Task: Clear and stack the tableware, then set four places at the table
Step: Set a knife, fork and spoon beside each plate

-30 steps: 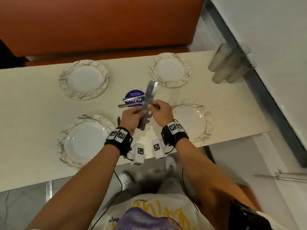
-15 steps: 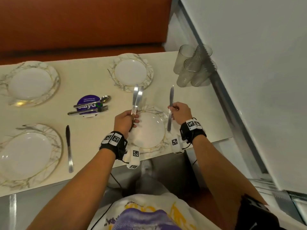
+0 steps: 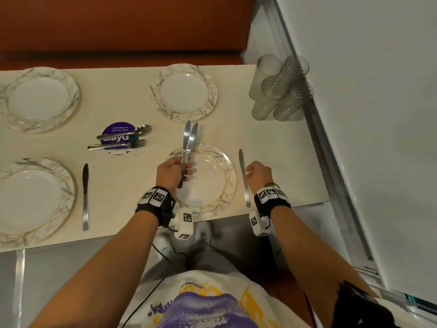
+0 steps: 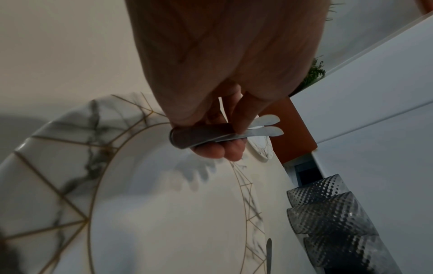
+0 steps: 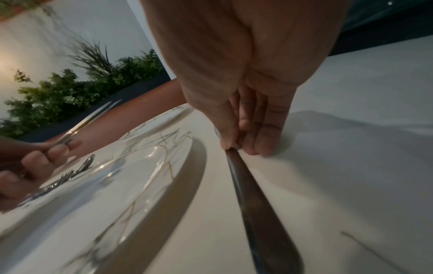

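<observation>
Four plates out; right fingers pinch a knife onto the counter, left fingers clasp two knives; forks, spoons, glasses remain.

Cream worktop, long, its near edge over grey floor. Orange-brown bench seat runs behind the far edge. White wall to the right, a grey metal strip along its foot. Green foliage on a dark ledge beyond; a warm light glow at the far left of the right-wrist view.
</observation>
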Demonstrator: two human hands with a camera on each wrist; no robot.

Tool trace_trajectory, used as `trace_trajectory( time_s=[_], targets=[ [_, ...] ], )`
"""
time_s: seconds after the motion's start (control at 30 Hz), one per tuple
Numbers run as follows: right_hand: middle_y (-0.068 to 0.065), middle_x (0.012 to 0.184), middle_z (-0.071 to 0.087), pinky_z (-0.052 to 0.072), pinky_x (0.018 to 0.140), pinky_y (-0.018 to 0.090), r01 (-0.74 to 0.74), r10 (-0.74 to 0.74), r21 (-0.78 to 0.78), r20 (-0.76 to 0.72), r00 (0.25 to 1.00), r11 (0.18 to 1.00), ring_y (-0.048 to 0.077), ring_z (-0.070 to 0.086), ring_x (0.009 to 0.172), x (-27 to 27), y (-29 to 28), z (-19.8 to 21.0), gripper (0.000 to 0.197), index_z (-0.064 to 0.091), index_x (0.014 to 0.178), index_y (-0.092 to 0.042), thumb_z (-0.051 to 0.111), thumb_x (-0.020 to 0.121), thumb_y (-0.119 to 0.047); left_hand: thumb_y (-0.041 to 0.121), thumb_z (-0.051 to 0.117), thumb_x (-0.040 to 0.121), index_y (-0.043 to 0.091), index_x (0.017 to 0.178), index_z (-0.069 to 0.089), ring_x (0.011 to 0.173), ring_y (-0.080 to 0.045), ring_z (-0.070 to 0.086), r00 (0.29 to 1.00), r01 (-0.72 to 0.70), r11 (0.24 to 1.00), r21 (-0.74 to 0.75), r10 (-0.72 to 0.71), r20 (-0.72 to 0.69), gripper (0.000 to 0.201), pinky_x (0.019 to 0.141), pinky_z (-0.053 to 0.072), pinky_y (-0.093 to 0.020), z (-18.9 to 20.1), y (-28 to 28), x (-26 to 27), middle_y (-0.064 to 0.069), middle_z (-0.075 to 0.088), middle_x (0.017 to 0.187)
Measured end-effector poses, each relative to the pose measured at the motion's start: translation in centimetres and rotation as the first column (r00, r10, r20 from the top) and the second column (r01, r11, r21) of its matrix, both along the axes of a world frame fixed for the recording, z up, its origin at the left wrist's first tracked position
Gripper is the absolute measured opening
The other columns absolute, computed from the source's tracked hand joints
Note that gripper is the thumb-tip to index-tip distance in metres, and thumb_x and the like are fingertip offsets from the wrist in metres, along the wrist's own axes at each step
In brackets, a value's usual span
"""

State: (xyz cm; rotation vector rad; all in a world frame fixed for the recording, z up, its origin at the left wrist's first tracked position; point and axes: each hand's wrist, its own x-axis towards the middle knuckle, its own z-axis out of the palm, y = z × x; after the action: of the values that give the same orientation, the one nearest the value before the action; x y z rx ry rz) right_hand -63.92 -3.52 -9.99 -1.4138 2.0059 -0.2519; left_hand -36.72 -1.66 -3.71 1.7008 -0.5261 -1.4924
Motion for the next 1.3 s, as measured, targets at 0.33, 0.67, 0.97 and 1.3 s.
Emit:
trace_trajectory(
  time_s=[0.33, 0.67, 0.97, 1.3],
  targets=[
    [0.005, 0.101, 0.05, 0.055, 0.089, 0.03, -0.191, 0.19, -0.027, -0.046, 0.981, 0.981, 0.018, 0.056, 0.086, -0.1, -0.6, 0.1, 0.053, 0.057, 0.142, -0.026, 0.059, 0.095, -0.001, -0.006, 0.049, 0.098, 0.012, 0.099, 0.074, 0.069, -0.018, 0.062, 1.0, -0.01, 1.0, -0.003, 0.01, -0.005, 0.03, 0.062, 0.049, -0.028, 0.3, 0.1, -0.4, -0.008, 0.071, 0.087],
    [0.003, 0.098, 0.048, 0.047, 0.08, 0.021, -0.202, 0.201, -0.039, -0.03, 0.979, 0.979, 0.014, 0.052, 0.082, 0.7, 0.3, 0.0, 0.053, 0.055, 0.143, -0.026, 0.059, 0.096, -0.003, -0.008, 0.05, 0.097, 0.013, 0.091, 0.075, 0.064, -0.014, 0.064, 1.0, 0.007, 1.0, -0.011, -0.007, -0.009, 0.033, 0.06, 0.05, -0.026, 0.4, 0.3, -0.1, -0.004, 0.073, 0.081],
    [0.005, 0.099, 0.059, 0.053, 0.087, 0.029, -0.065, 0.092, -0.308, 0.073, 0.993, 0.949, 0.016, 0.058, 0.09, 4.1, -3.0, 4.4, 0.033, 0.066, 0.127, -0.02, 0.056, 0.097, -0.009, -0.005, 0.057, 0.1, 0.003, 0.122, 0.07, 0.066, -0.013, 0.068, 0.998, 0.057, 0.995, -0.078, -0.06, -0.031, 0.027, 0.05, 0.05, -0.018, 0.3, 0.4, 1.2, -0.008, 0.075, 0.092],
    [0.0, 0.092, 0.068, 0.054, 0.078, 0.026, -0.041, 0.155, -0.325, 0.332, 0.931, 0.945, 0.018, 0.068, 0.082, 16.2, -8.4, 11.5, 0.028, 0.068, 0.12, -0.02, 0.061, 0.096, -0.034, -0.004, 0.055, 0.1, 0.0, 0.124, 0.071, 0.069, -0.016, 0.067, 0.979, 0.202, 0.972, -0.117, -0.205, -0.015, 0.03, 0.053, 0.051, -0.02, 2.5, 0.3, 6.8, -0.013, 0.075, 0.099]
  ],
)
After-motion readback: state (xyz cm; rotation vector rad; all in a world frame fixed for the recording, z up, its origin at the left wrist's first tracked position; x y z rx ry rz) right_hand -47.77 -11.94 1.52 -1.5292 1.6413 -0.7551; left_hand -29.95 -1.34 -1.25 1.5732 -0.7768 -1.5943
